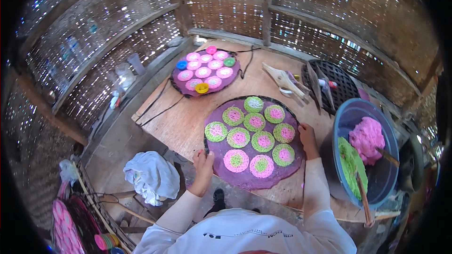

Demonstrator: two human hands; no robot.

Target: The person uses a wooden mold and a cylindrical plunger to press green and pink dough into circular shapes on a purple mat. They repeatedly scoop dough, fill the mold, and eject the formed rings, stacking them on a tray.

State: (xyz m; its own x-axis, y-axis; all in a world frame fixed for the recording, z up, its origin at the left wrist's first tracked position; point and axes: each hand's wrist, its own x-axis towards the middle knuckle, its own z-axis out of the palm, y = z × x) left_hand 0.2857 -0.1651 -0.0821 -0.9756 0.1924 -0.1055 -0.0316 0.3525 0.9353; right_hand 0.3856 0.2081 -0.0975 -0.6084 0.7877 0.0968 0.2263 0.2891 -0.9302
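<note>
My left hand point(202, 171) is closed on the left edge of a round, flat tray covered in purple cloth point(218, 154). My right hand point(308, 141) grips its right edge. Several lacy discs lie on it: most have a green ring point(254, 122) around a pink middle, while two near the front point(236, 160) are pink with green centres. The far one point(254, 104) looks whitish in the middle. The tray's near edge reaches over the front of the wooden table point(162, 117).
A similar tray point(181, 81) with pink-and-white discs and small coloured rings sits farther back. On the right stands a blue tub point(337, 160) of pink dough point(367, 137) and green dough point(349, 160). Wooden tools point(285, 81) lie behind; a white cloth bundle point(151, 175) is at left.
</note>
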